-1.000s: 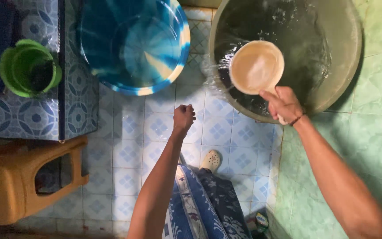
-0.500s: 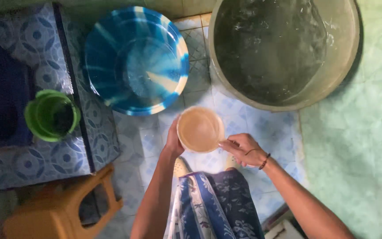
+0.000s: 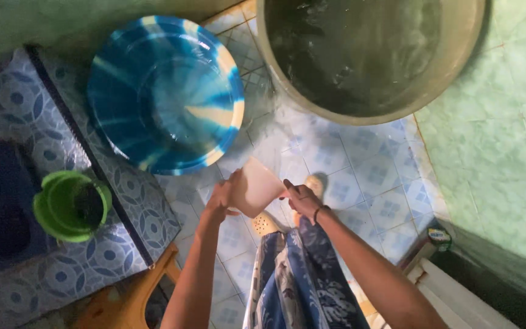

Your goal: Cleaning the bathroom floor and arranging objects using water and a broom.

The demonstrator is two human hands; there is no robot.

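Observation:
Both my hands hold a pale beige plastic dipper [image 3: 255, 186] low over the tiled floor, tipped on its side. My left hand [image 3: 221, 196] grips its left rim. My right hand [image 3: 299, 198], with a dark band at the wrist, holds its handle side. Ahead to the left stands a blue-and-white swirled basin [image 3: 164, 94] with a little water in it. At top right a large grey-green tub [image 3: 452, 79] is full of rippling water. My blue patterned skirt [image 3: 302, 280] and my feet in pale slippers [image 3: 265, 224] are below the dipper.
A small green bucket [image 3: 71, 205] sits on a raised blue-patterned tiled ledge [image 3: 123, 201] at left. An orange plastic stool [image 3: 130, 301] stands below the ledge. Green tiles [image 3: 506, 164] cover the right side, with a small green-topped container [image 3: 438, 235] by a dark step.
My right hand lifted the dipper out of the big tub and brought it down in front of me. My left hand took hold of its rim, and the dipper is now tipped.

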